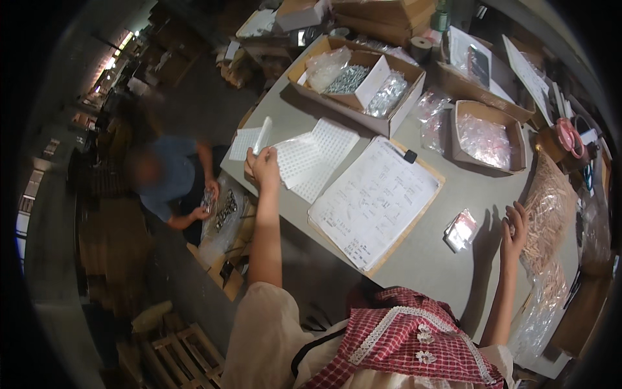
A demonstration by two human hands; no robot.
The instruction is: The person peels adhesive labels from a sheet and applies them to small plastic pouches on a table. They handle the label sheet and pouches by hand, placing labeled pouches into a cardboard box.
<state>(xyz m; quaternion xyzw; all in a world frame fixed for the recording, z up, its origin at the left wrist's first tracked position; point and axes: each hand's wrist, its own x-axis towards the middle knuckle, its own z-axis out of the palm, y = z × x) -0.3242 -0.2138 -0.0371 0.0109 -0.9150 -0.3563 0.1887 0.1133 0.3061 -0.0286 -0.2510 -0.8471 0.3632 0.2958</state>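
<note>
At the left edge of the table, my left hand (264, 167) has its fingers closed at the edge of a bent white sheet of small printed labels (295, 159). A flatter part of label sheeting (334, 144) lies just right of it, and a smaller piece with a curled strip (245, 142) sits beyond the hand. My right hand (514, 228) hovers at the right side with loosely bent, spread fingers and nothing visible in them. Beside it rests a clear bag of wooden dowels (547, 211). Small clear packets (461, 230) lie on the table left of that hand.
A clipboard with papers (379, 201) occupies the table's middle. Behind are a box of screws and bags (405, 107), a box of clear packets (486, 136) and pink-handled scissors (570, 137). At left, a co-worker (175, 172) handles a bag of dark metal parts (225, 211).
</note>
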